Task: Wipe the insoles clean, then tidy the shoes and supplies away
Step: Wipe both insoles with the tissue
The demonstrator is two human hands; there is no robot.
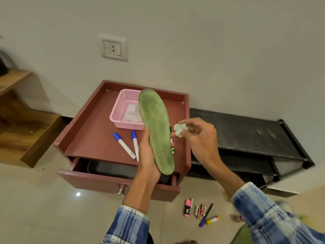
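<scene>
The left hand (146,155) is curled round the heel end of a green insole (154,124) and holds it upright, toe end up, over the maroon worktop (93,131). The right hand (200,136) pinches a crumpled white wipe (179,129) between thumb and fingertips. The wipe sits just beside the insole's right edge and, as far as I can tell, does not touch it.

This looks like the wiping step, and an unfinished one, since the green face shows darker smudges toward the heel and along the edges. The next move calls for pressing the wad onto that face and rubbing along its length. The left hand should brace from behind, because so thin a piece will probably flex under pressure.

A thin edge along the insole's lower left side suggests a second one stacked behind it, though I cannot be sure. A green marker (173,151) is mostly hidden by the insole. The pink basket (115,111) holds pale pieces too blurred to name, and the open drawer (109,182) is dark inside. No shoe shows plainly. The blurred shapes in the lower right corner are cut off by the sleeve.
</scene>
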